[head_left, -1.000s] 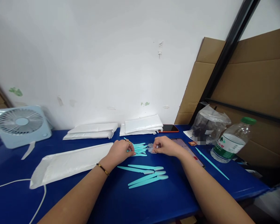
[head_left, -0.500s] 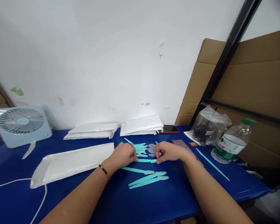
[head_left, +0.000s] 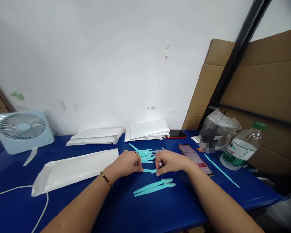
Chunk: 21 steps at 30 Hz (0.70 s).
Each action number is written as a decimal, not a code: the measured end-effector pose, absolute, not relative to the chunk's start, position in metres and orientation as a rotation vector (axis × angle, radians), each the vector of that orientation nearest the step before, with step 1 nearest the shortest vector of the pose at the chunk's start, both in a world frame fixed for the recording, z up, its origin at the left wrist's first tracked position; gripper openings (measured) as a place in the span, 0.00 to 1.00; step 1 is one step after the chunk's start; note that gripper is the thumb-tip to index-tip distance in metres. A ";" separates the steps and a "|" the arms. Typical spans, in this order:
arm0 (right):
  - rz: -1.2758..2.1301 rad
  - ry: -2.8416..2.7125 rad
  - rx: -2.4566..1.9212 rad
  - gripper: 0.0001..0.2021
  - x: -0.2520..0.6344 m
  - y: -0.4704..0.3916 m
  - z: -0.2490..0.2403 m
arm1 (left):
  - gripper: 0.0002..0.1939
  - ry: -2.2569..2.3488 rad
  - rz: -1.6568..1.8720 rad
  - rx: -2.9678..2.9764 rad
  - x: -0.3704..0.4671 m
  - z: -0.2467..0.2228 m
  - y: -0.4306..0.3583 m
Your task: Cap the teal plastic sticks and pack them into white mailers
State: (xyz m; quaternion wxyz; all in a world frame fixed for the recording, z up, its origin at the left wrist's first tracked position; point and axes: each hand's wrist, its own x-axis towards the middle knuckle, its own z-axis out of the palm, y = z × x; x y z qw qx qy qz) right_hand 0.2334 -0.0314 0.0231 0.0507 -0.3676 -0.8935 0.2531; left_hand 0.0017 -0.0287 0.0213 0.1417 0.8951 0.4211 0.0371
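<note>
My left hand [head_left: 129,164] pinches the left end of a teal plastic stick [head_left: 149,171] above the blue table. At that stick's right end, the thumb and fingers of my right hand [head_left: 168,162] are closed on it. Behind both hands lies a loose pile of several teal sticks [head_left: 146,156], with small clear pieces [head_left: 157,151] beside it, partly hidden by my right hand. Two more teal sticks [head_left: 154,187] lie side by side nearer the front. A single teal stick [head_left: 220,170] rests apart on the right.
A white padded envelope [head_left: 80,168] lies left, with envelope stacks [head_left: 95,136] [head_left: 147,129] by the wall. A fan [head_left: 24,129] stands far left. Phones [head_left: 194,157] [head_left: 177,133], a bagged cup [head_left: 215,129] and a bottle [head_left: 242,147] are on the right.
The teal stick that lay just in front of my hands has left its spot. Both hands now hold a stick slightly nearer the front, and my right hand has moved left, uncovering more of the phone.
</note>
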 end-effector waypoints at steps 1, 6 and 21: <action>0.732 -2.717 -1.123 0.12 0.234 -0.030 0.022 | 0.08 1.232 0.129 2.605 0.001 0.020 -0.026; 0.485 -2.431 -1.357 0.08 0.246 -0.020 0.021 | 0.09 1.398 0.268 2.662 -0.007 0.019 -0.014; 0.920 -2.725 -1.307 0.12 0.249 -0.027 0.024 | 0.09 1.239 0.088 2.544 0.024 0.023 -0.052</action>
